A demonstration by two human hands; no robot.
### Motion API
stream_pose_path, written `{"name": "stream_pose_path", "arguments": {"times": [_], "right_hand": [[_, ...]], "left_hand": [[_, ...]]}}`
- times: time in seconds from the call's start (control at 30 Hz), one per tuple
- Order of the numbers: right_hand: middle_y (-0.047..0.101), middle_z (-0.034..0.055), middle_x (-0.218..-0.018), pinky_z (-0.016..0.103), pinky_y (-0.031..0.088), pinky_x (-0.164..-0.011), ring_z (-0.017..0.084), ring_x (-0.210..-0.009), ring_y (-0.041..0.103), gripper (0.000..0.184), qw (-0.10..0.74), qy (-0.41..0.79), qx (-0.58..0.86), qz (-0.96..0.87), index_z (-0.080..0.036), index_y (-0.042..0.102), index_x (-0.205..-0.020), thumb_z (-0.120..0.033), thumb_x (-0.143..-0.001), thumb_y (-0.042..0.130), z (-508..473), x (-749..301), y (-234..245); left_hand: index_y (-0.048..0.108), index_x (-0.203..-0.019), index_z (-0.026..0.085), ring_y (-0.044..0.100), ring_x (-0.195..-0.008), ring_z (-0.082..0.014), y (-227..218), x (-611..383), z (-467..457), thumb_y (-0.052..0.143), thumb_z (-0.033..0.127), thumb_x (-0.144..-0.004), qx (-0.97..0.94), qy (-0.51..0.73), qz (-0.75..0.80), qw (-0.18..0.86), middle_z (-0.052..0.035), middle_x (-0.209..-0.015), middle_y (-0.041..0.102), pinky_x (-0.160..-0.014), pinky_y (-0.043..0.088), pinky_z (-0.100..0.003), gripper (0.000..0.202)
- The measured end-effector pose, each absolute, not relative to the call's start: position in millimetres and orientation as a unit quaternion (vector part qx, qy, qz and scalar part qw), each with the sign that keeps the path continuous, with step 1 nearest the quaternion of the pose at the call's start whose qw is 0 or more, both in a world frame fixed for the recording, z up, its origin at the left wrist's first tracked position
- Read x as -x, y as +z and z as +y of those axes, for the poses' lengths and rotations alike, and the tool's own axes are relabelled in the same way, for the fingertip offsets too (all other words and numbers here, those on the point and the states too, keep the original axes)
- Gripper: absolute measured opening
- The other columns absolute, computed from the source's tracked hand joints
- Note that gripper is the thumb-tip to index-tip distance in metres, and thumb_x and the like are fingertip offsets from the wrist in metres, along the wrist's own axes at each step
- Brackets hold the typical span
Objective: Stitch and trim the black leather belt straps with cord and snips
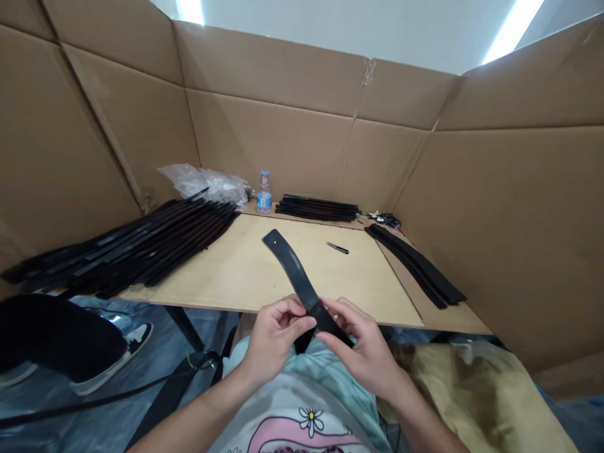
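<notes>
Now you hold a black strap point(295, 270) with both hands, just in front of the near edge of the worktop point(226, 277). Your left hand point(276, 336) has its grip closed on the strap, with the thumb on top and the fingers curled under it. Your right hand point(365, 352) is just beside it, and its grip is closed on the strap too, with the fingertips pressing on the top. The two hands almost touch. The near end of the strap is hidden under your hands. The rest of it sticks out away from you and to the left, over the worktop. Its far end is round and has a small hole in it.

On the left side of the worktop lies a big pile of long black straps point(141, 248). Behind that pile is a crumpled clear plastic bag point(207, 182), and next to the bag stands a small water bottle point(264, 192) with a blue cap. At the back of the worktop there is a neat stack of straps point(318, 207). A few more straps point(415, 264) lie along the right side. A small thin tool point(338, 248) lies alone near the middle, well apart from your hands. Tall cardboard walls point(495, 189) stand all around the worktop.

Down on the floor at the left you can see another person's dark leg point(51, 333) and a black and white shoe point(132, 343).
</notes>
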State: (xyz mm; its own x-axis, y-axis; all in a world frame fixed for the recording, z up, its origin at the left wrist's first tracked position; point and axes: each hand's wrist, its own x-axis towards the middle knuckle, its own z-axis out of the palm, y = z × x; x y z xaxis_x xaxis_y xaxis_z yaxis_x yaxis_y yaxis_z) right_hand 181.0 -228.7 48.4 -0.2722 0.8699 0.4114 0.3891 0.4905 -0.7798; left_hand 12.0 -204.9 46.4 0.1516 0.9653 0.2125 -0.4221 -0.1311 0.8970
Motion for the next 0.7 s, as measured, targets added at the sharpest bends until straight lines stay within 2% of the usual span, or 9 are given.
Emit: {"name": "stream_pose_path", "arguments": {"times": [0.07,0.13,0.27,0.43,0.53,0.63,0.7], "right_hand": [[0.054,0.0011,-0.085,0.024,0.043,-0.061,0.014,-0.072,0.049,0.021,0.422,0.281,0.425,-0.750,-0.022,0.060,-0.106,-0.028,-0.086,0.063,-228,-181,50],[0.055,0.0009,-0.082,0.025,0.043,-0.063,0.014,-0.072,0.052,0.011,0.420,0.292,0.428,-0.745,-0.020,0.057,-0.096,-0.027,-0.087,0.061,-229,-180,51],[0.061,0.0012,-0.082,0.025,0.045,-0.065,0.013,-0.070,0.057,0.007,0.401,0.362,0.402,-0.740,-0.019,0.048,-0.094,-0.025,-0.093,0.052,-231,-178,53],[0.060,0.0027,-0.083,0.024,0.044,-0.062,0.012,-0.067,0.054,0.013,0.419,0.418,0.364,-0.719,-0.018,0.051,-0.093,-0.031,-0.096,0.048,-232,-179,55],[0.061,0.0044,-0.088,0.025,0.046,-0.068,0.013,-0.075,0.055,0.015,0.454,0.468,0.338,-0.679,-0.018,0.055,-0.092,-0.032,-0.093,0.053,-233,-178,56],[0.063,0.0056,-0.093,0.028,0.048,-0.077,0.017,-0.088,0.059,0.017,0.493,0.485,0.339,-0.637,-0.018,0.059,-0.094,-0.031,-0.085,0.065,-235,-176,59],[0.063,0.0052,-0.092,0.028,0.051,-0.076,0.017,-0.088,0.059,0.026,0.506,0.489,0.350,-0.619,-0.019,0.059,-0.101,-0.029,-0.080,0.070,-236,-173,60]], "left_hand": [[0.058,-0.060,0.014,0.050,-0.057,-0.0084,45,-12,-204,0.079,0.020,-0.061,-0.476,0.577,0.293,0.595,0.0031,-0.061,0.055,-0.054,0.041,-0.018,0.022],[0.058,-0.060,0.014,0.049,-0.056,-0.0082,44,-12,-203,0.079,0.022,-0.061,-0.484,0.570,0.301,0.592,0.0031,-0.060,0.054,-0.054,0.040,-0.018,0.022],[0.058,-0.060,0.014,0.051,-0.058,-0.0103,41,-10,-202,0.078,0.025,-0.064,-0.505,0.559,0.308,0.581,0.0017,-0.061,0.054,-0.055,0.042,-0.021,0.023],[0.059,-0.056,0.015,0.053,-0.058,-0.0118,43,-9,-203,0.078,0.028,-0.065,-0.512,0.575,0.311,0.557,0.0003,-0.061,0.056,-0.054,0.043,-0.022,0.024],[0.063,-0.056,0.015,0.056,-0.058,-0.0133,45,-11,-204,0.078,0.028,-0.064,-0.504,0.583,0.296,0.565,-0.0011,-0.061,0.060,-0.055,0.045,-0.024,0.023],[0.067,-0.058,0.014,0.053,-0.055,-0.0119,46,-12,-205,0.086,0.021,-0.050,-0.493,0.578,0.287,0.584,0.0007,-0.057,0.059,-0.052,0.043,-0.022,0.022],[0.070,-0.061,0.014,0.051,-0.056,-0.0109,47,-13,-206,0.088,0.014,-0.040,-0.485,0.576,0.293,0.590,0.0018,-0.056,0.060,-0.052,0.042,-0.020,0.028]]}}
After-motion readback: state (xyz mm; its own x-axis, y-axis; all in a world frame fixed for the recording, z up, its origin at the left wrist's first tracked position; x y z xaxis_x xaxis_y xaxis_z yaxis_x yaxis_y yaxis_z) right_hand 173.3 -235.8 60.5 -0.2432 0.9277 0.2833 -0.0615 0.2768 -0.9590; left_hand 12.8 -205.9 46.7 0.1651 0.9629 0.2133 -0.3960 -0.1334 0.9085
